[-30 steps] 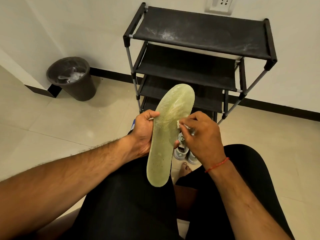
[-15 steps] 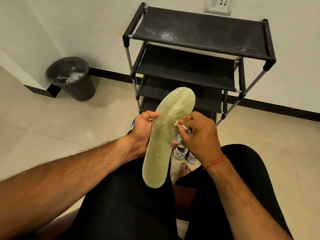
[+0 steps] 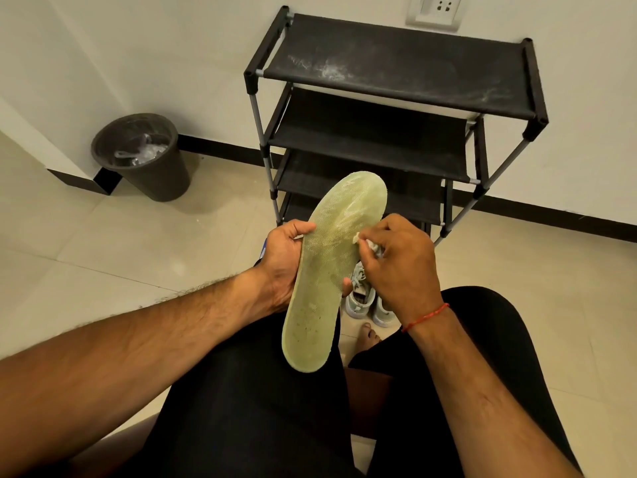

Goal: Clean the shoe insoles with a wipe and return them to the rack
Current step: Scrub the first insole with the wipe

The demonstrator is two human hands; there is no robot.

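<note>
Being gripped at its middle by the left hand (image 3: 279,260), a long pale green mesh-textured insole (image 3: 324,270) is held tilted over the lap. The thumb is laid on its left edge and one fingertip (image 3: 346,285) is seen past its right edge, so it is clasped from behind. A small crumpled white wipe (image 3: 370,243) is pinched by the bent fingers (image 3: 389,232) of the right hand (image 3: 400,263) and pressed on the insole's right edge, just above that left fingertip. Beyond the fingers, a black four-shelf fabric shoe rack (image 3: 396,77) is placed against the wall. Pale grey sneakers (image 3: 362,298) are seen on the floor below the right hand.
</note>
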